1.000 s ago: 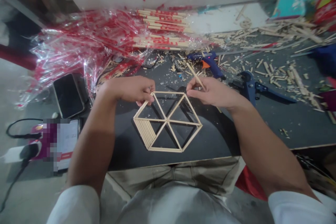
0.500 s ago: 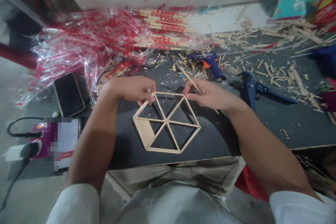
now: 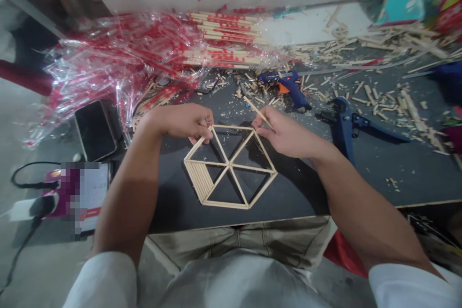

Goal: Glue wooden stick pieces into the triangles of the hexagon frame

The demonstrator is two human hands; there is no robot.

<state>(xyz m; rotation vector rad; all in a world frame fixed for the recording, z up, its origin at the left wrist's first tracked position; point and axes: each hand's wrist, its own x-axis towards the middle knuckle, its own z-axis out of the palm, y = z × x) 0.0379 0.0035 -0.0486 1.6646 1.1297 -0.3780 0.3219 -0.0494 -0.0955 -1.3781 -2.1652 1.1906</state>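
A hexagonal frame of thin wooden sticks [image 3: 228, 164] is held just over the dark table, its spokes meeting in the middle. Several sticks laid side by side fill part of its lower-left section. My left hand [image 3: 186, 121] pinches the frame's upper-left corner between thumb and fingers. At the upper-right corner, my right hand [image 3: 283, 131] is closed around a loose wooden stick [image 3: 253, 107], which slants up and left out of the fingers. The right fingertips are at that corner; whether they also grip the frame cannot be told.
Beyond the hands lie a blue glue gun [image 3: 288, 87], wrapped bundles of sticks [image 3: 227, 31] and crumpled red and clear plastic [image 3: 126, 53]. On the right are a blue cutter [image 3: 344, 125] and scattered stick offcuts [image 3: 386, 103]. Two phones, one dark [image 3: 96, 130], lie left.
The loose stick in my right hand has shifted slightly left, and its lower end no longer shows below the hand. My left hand and the frame have barely moved.
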